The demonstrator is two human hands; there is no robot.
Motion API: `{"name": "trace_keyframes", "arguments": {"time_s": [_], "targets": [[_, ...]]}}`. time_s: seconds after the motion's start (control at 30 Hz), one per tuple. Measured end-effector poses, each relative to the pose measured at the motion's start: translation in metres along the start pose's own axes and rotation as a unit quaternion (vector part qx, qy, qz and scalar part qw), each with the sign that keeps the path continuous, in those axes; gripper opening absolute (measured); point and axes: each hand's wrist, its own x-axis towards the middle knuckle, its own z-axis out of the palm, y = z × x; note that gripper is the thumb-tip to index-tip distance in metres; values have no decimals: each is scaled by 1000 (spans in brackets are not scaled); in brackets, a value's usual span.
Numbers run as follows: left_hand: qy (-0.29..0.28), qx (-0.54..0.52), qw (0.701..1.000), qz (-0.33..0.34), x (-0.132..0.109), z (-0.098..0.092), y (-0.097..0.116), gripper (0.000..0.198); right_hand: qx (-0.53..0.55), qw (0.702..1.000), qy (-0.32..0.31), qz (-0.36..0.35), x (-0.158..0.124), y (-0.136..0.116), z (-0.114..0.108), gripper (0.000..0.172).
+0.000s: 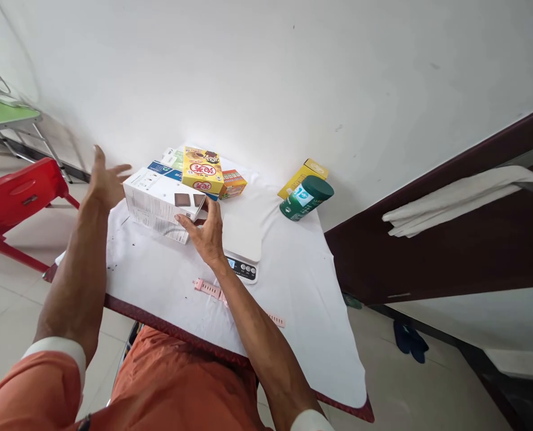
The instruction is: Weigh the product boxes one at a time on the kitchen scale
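Note:
My right hand (209, 230) rests against the right end of a white printed box (161, 203) that lies on the table's white cloth (293, 281); its fingers touch the box's edge. My left hand (104, 179) is raised with fingers spread just left of the same box, not clearly touching it. A white digital scale (243, 245) sits right beside my right hand, its display partly hidden by my wrist. Behind the white box lie a yellow snack box (202, 169), a blue-and-white box (165, 170) and a small orange box (233, 182).
A green canister (305, 198) and a yellow box (302, 175) stand at the table's far right by the wall. A pink watch strap (209, 289) lies near the front edge under my right forearm. Red chair (19, 197) at left; dark wooden frame (450, 239) at right.

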Motion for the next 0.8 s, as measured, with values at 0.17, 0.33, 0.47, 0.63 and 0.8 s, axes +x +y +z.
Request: {"name": "trace_keyframes", "arguments": {"time_s": [0.17, 0.33, 0.47, 0.63, 0.8], "targets": [[-226, -31, 970, 89, 3, 13, -14, 114, 32, 999, 11, 31, 1, -3, 0, 83], [-176, -2, 973, 148, -4, 26, -15, 115, 42, 998, 24, 33, 9, 3, 2, 83], [-119, -50, 985, 112, -2, 32, -20, 115, 30, 999, 31, 17, 16, 8, 7, 84], [-117, -107, 986, 45, 2, 38, -26, 111, 28, 999, 34, 13, 25, 11, 8, 88], [-41, -104, 994, -13, 8, 33, -23, 111, 46, 998, -5, 32, 20, 11, 6, 89]]}}
